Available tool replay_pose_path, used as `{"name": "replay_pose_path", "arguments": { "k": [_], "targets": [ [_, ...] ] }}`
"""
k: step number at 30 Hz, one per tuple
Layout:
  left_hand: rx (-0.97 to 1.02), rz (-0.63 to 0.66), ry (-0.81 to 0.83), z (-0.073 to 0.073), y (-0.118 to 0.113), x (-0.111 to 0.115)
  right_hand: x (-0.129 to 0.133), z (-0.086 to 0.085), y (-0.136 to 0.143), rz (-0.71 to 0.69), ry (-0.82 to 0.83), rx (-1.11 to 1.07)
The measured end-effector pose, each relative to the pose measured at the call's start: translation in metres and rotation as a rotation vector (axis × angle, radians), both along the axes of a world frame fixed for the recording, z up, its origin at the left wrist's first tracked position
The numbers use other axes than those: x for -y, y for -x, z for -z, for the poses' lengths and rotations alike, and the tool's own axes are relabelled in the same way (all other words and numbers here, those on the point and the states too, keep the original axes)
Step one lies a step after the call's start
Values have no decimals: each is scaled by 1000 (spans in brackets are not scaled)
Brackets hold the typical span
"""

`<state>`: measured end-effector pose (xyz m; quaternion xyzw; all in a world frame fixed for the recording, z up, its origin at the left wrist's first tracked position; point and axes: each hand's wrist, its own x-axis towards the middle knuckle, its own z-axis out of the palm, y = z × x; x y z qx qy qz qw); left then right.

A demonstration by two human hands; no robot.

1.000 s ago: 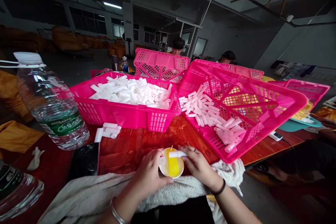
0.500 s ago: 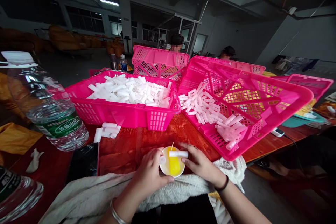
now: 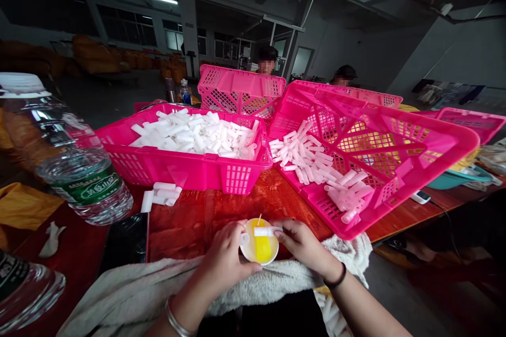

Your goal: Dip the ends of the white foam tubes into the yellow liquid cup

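Note:
A small white bowl [image 3: 250, 253] with yellow liquid and a thin stick in it sits on the red table's near edge. My left hand [image 3: 225, 258] grips a short white tube piece at the bowl's left rim. My right hand [image 3: 302, 245] holds a white tube [image 3: 264, 231] level over the yellow liquid. A pink basket [image 3: 185, 171] heaped with white tubes stands behind the bowl. To its right a tilted pink basket [image 3: 395, 142] holds a smaller row of tubes.
A white towel [image 3: 130, 295] lies under my forearms. Water bottles stand at the left [image 3: 75, 168] and lower left [image 3: 23, 284], next to a dark phone [image 3: 126, 239]. Loose tubes [image 3: 162, 195] lie on the table. Two people sit behind further pink baskets [image 3: 241, 89].
The view has drifted slightly. My right hand has brought the white tube a little lower and closer over the yellow bowl; my left hand stays at the rim.

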<state>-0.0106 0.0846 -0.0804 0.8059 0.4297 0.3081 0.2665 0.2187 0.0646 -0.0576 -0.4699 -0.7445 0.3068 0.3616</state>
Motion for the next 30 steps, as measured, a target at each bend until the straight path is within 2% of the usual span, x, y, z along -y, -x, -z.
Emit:
{"name": "replay_pose_path", "arguments": {
  "k": [5, 7, 11, 13, 17, 23, 28, 30],
  "targets": [
    [-4, 7, 29, -2, -1, -1, -2, 7, -1, -26, -239, 43],
    [-9, 11, 47, -4, -2, -1, -2, 10, -2, -35, -199, -8],
    [-15, 11, 67, -5, -2, -1, 0, 10, -4, -37, 49, -105],
    [-15, 15, 65, -5, -2, -1, 1, 11, -4, -6, -6, -57],
    [-24, 18, 54, -4, -2, -1, 0, 14, -3, -9, -254, 23],
    [-12, 27, 71, -5, -2, -1, 2, 10, -3, 8, -16, -59],
    [-16, 29, 64, -4, -1, -1, 2, 9, -3, -13, -294, 79],
    [-20, 35, 67, -5, 0, -1, 2, 10, -3, -6, -254, 44]
  ]
}}
